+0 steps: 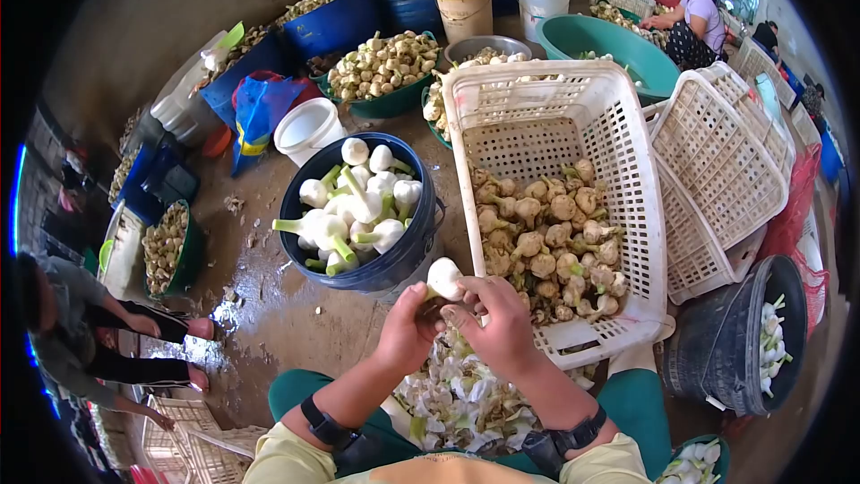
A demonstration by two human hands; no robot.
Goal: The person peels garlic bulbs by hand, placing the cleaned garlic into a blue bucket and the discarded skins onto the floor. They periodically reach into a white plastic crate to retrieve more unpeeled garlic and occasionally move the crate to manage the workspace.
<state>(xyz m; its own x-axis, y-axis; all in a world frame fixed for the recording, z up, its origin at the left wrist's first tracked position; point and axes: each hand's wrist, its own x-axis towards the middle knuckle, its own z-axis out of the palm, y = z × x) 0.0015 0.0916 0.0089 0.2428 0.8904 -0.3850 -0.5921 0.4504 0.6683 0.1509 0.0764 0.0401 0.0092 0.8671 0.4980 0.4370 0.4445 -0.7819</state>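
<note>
A white, peeled-looking garlic bulb (444, 277) is held up between my two hands. My left hand (405, 333) is closed around its lower stem side. The bent fingers of my right hand (495, 321) pinch at the bulb's right side; parts of the stem are hidden behind the fingers. Just beyond, a dark blue bucket (394, 264) is heaped with clean white garlic with green stems. To the right, a white plastic crate (647, 242) contains brownish, unpeeled garlic bulbs (557, 233). Below my hands lies a pile of garlic skins (466, 394) between my knees.
Stacked white crates (721, 161) lean at the right, above a tilted black bucket (717, 341) with trimmed garlic. A white bucket (307, 128), a green tub (385, 108) of garlic and a teal basin (609, 45) stand farther back. People work at left (90, 314) and upper right (703, 18).
</note>
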